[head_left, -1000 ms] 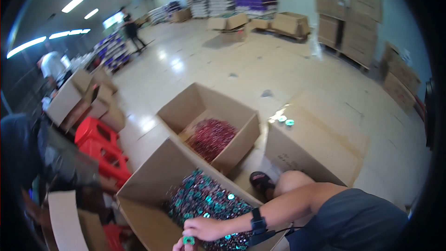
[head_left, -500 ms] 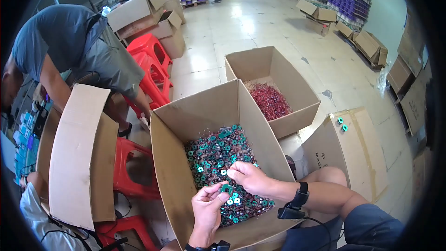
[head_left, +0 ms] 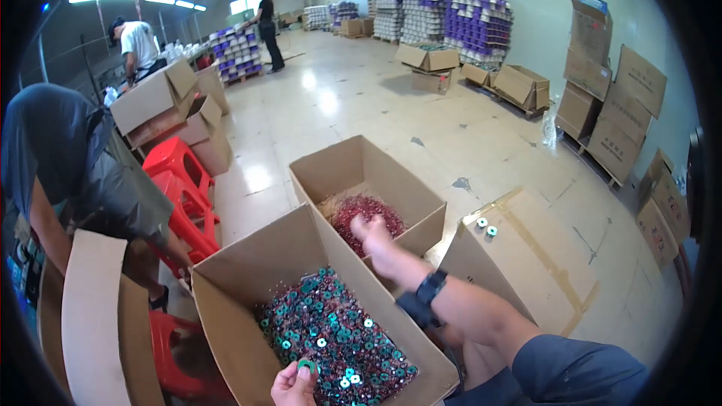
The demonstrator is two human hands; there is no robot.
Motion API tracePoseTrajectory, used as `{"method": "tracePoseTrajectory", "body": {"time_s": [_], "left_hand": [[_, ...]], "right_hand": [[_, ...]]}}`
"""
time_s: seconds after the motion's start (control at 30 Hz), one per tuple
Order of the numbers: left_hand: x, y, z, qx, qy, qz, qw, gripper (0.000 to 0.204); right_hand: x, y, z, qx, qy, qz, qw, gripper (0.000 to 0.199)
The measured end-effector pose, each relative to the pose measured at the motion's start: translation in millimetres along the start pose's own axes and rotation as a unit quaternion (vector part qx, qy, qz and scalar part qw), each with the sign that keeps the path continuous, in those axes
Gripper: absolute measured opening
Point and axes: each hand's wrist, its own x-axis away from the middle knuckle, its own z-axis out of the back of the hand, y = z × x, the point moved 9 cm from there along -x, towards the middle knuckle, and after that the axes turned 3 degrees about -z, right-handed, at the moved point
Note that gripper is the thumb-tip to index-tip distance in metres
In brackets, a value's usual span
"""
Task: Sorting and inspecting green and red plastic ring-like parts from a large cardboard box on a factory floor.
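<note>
Left hand (head_left: 293, 385) fingers pinching small teal ring-shaped spool (head_left: 306, 365), low over near open cardboard box (head_left: 248, 271) filled with teal-and-red wound spools (head_left: 331, 334). Right hand (head_left: 374, 234) reaching into far open cardboard box (head_left: 353, 169), fingers curled down into heap of dark red wound coils (head_left: 353, 210); grip not discernible. Black wristband (head_left: 431, 286) on right wrist. Two teal spools (head_left: 486, 226) on closed carton (head_left: 526, 256) just beside.

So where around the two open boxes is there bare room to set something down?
The closed carton's top is bare apart from two teal rings. Open floor lies beyond the red-filled box. Crowded: left side, with red stools and a bending person.
</note>
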Motion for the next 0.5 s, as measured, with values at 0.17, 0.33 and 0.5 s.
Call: {"method": "tracePoseTrajectory", "body": {"time_s": [0.17,0.33,0.5], "left_hand": [[2,-10,-7,-0.004,-0.040,0.027,0.999,0.029],[6,-14,-18,0.000,-0.082,0.054,0.995,0.038],[10,-13,-25,0.004,-0.115,0.081,0.990,0.050]], "right_hand": [[214,25,-118,0.244,-0.523,0.370,0.728,0.041],[234,40,-118,0.358,-0.486,0.299,0.739,0.032],[139,-31,-58,0.390,-0.245,0.239,0.855,0.038]]}}
